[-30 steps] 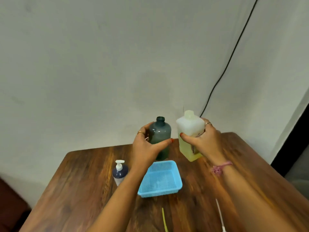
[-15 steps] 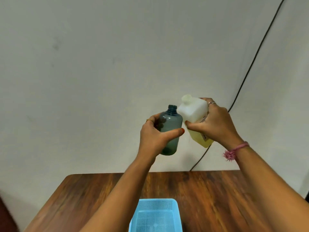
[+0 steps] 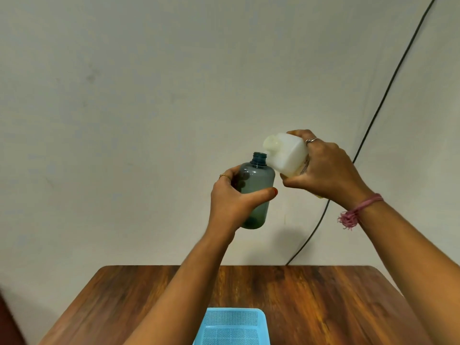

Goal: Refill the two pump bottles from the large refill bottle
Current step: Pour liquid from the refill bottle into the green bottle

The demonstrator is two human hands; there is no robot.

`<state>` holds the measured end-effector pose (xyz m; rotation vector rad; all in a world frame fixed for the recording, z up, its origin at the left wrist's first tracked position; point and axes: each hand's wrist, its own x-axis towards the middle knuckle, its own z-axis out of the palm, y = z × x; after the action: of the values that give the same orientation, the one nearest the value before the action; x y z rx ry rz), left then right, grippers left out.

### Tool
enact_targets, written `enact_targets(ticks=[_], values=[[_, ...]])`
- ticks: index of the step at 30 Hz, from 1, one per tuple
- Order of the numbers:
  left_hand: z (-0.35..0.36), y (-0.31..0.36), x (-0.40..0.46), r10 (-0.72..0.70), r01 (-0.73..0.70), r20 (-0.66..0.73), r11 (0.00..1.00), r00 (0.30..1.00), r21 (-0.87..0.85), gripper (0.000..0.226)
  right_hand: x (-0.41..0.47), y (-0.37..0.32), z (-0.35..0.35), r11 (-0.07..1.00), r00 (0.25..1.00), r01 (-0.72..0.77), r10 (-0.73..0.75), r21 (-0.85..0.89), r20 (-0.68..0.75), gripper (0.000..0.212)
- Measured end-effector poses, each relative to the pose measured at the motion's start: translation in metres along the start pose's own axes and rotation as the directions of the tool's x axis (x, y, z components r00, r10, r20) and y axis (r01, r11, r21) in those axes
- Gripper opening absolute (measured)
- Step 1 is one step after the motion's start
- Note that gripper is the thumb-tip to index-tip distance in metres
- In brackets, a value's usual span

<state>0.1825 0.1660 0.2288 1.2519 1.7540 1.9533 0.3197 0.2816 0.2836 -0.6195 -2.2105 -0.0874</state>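
My left hand grips a translucent grey-green bottle with its pump off and its neck open, held upright well above the table. My right hand holds the large white refill bottle, tilted to the left so its spout sits just above and to the right of the grey-green bottle's neck. Yellowish liquid shows low in the refill bottle by my palm. I see no liquid stream. The second pump bottle is out of view.
A wooden table lies below my arms, against a pale wall. A light blue mesh basket sits at the table's near middle, cut off by the frame. A black cable runs down the wall at the right.
Both hands lifted the bottles off the table and up in front of the wall. The refill bottle has tipped further left, its spout now close to the open neck.
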Motion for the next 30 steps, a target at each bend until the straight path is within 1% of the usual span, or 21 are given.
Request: enact_targets(ticks=[10,16,30], values=[[0.008,0.006,-0.005,0.006,-0.006,-0.012,1.000,1.000,-0.002,0.074,0.001,0.006,-0.012,0.992,0.998,0.064,-0.062,-0.109,0.022,0.085],[0.013,0.006,-0.008,0.004,-0.004,-0.017,1.000,1.000,-0.012,0.076,0.000,0.009,-0.017,0.986,0.995,0.101,-0.097,-0.130,0.036,0.087],[0.025,0.005,-0.009,-0.006,0.005,-0.014,1.000,1.000,-0.030,0.071,0.001,0.019,-0.023,0.960,0.987,0.158,-0.160,-0.229,0.008,0.088]])
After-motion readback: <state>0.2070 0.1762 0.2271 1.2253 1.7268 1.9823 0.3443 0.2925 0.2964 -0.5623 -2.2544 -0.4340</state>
